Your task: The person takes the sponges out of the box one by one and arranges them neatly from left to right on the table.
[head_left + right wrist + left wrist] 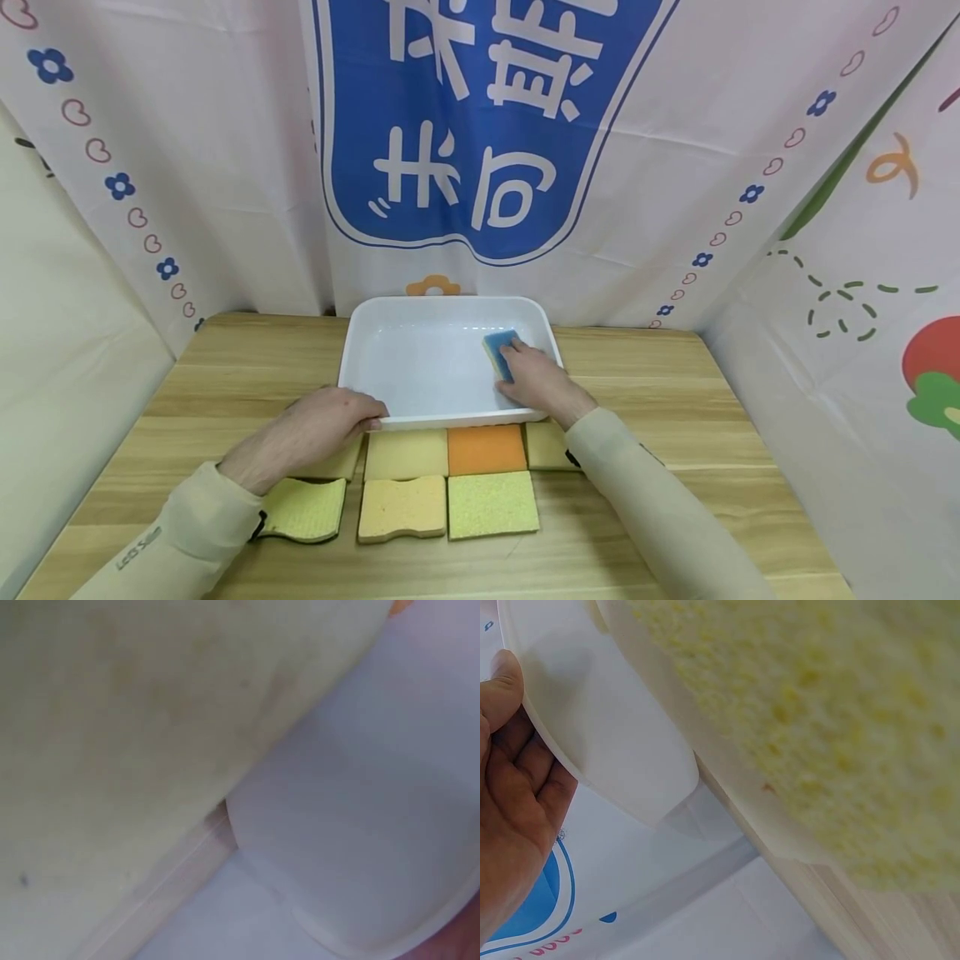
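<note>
A white rectangular tray stands toward the back of the table in the head view. My left hand grips its front left rim; the left wrist view shows the thumb and curled fingers around the tray edge. Inside the tray at the right, my right hand holds a blue sponge with a pale yellow layer, tilted. Part of that sponge is hidden by the hand. In the right wrist view the tray shows, with only a bit of the hand at the corner.
Several sponges lie before the tray: a pale yellow one, an orange one, a wavy-edged one, a yellow-green one and a curved one by the left sleeve. A printed curtain hangs behind the wooden table.
</note>
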### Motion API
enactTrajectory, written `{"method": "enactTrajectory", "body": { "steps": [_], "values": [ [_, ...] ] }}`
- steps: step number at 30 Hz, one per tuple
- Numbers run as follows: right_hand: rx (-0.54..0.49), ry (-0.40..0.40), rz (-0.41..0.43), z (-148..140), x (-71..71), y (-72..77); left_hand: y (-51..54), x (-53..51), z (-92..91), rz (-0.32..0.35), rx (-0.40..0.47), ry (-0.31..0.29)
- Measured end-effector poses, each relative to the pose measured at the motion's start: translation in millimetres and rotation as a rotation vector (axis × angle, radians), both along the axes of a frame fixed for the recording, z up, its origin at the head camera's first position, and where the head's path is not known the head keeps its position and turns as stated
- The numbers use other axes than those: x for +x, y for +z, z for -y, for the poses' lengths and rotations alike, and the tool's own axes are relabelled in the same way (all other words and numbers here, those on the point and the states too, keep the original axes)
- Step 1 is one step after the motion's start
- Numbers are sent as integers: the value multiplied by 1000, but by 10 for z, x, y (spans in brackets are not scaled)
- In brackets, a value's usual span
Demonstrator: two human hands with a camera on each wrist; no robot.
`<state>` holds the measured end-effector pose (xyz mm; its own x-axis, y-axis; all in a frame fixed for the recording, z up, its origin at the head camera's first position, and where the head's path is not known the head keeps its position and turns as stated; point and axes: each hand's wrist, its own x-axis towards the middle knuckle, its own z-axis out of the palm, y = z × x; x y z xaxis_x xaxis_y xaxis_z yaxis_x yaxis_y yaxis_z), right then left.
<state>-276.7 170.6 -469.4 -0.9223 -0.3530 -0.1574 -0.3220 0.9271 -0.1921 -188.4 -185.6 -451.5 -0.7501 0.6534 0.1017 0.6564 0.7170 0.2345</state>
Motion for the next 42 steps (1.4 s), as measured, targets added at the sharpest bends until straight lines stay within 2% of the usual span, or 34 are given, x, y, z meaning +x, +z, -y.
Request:
{"method": "enactTrajectory", "body": {
  "steps": [7,16,29,42],
  "values": [
    [-10,38,2,-16,19,58,-3,2,6,10,-4,8],
    [-60,103,-46,-44,105,172,-13,-5,8,12,-12,11],
    [-192,168,-113,-155,317,377,-18,-11,7,6,-12,13],
    [-228,293,-42,-415,555,608,-24,0,14,4,-11,15]
  ]
}}
